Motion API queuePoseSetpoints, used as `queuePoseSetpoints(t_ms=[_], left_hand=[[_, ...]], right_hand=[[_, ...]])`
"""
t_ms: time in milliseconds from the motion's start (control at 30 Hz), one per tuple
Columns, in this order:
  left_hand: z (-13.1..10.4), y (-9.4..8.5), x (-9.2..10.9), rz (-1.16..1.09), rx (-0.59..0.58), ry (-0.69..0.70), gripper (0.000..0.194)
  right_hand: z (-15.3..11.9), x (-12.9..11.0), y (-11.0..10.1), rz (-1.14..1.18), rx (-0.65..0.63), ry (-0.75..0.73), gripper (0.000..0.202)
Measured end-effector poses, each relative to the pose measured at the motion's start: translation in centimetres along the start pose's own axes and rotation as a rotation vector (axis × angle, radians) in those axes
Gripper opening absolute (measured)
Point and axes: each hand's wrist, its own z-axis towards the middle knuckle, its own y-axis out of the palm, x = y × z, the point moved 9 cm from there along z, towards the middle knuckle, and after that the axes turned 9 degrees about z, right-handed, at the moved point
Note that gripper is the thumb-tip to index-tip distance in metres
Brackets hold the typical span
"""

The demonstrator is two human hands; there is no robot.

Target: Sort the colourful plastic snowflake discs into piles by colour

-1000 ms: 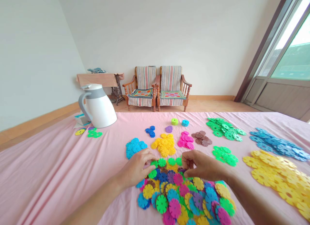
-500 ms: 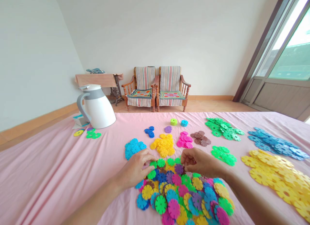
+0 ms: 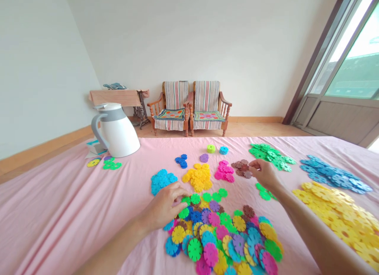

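A mixed heap of notched plastic discs (image 3: 222, 230) in many colours lies in front of me. My left hand (image 3: 171, 199) rests at the heap's upper left edge, thumb and fingers apart beside a green disc (image 3: 185, 200). Over at the small brown pile (image 3: 242, 167), my right hand (image 3: 263, 173) pinches a brown disc (image 3: 248, 168) at that pile's right edge. Close by are a pink pile (image 3: 224, 171), a yellow pile (image 3: 197, 177) and a light blue pile (image 3: 162, 181). A small green pile (image 3: 263, 193) is partly hidden behind my right wrist.
A white jug (image 3: 120, 130) stands at the back left of the pink cloth (image 3: 97, 211). Larger green (image 3: 271, 156), blue (image 3: 334, 174) and yellow (image 3: 337, 215) piles lie on the right. Two chairs (image 3: 189, 109) stand beyond the table.
My right hand has moved from the heap's upper edge, up and right to the brown pile. My left hand has stayed nearly still.
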Motion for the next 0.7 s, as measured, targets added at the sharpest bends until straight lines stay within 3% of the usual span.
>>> queuePoseSetpoints(t_ms=[67, 167, 367, 500, 700], left_hand=[[0.0, 0.0, 0.0, -0.003, 0.000, -0.002, 0.027], [0.1, 0.1, -0.1, -0.002, -0.003, -0.002, 0.027], [-0.1, 0.2, -0.3, 0.009, -0.008, -0.007, 0.024], [0.0, 0.2, -0.3, 0.015, -0.003, -0.009, 0.023], [0.0, 0.1, -0.1, 0.025, -0.008, 0.001, 0.022]], right_hand=[[0.0, 0.0, -0.3, 0.001, 0.021, 0.003, 0.011], [-1.1, -2.2, 1.0, 0.037, -0.079, -0.061, 0.014], [-7.7, -9.3, 6.7, 0.065, -0.593, -0.302, 0.011], [-10.0, -10.3, 8.0, 0.043, -0.660, -0.311, 0.018], [-10.1, -9.8, 8.5, 0.034, -0.688, -0.291, 0.020]])
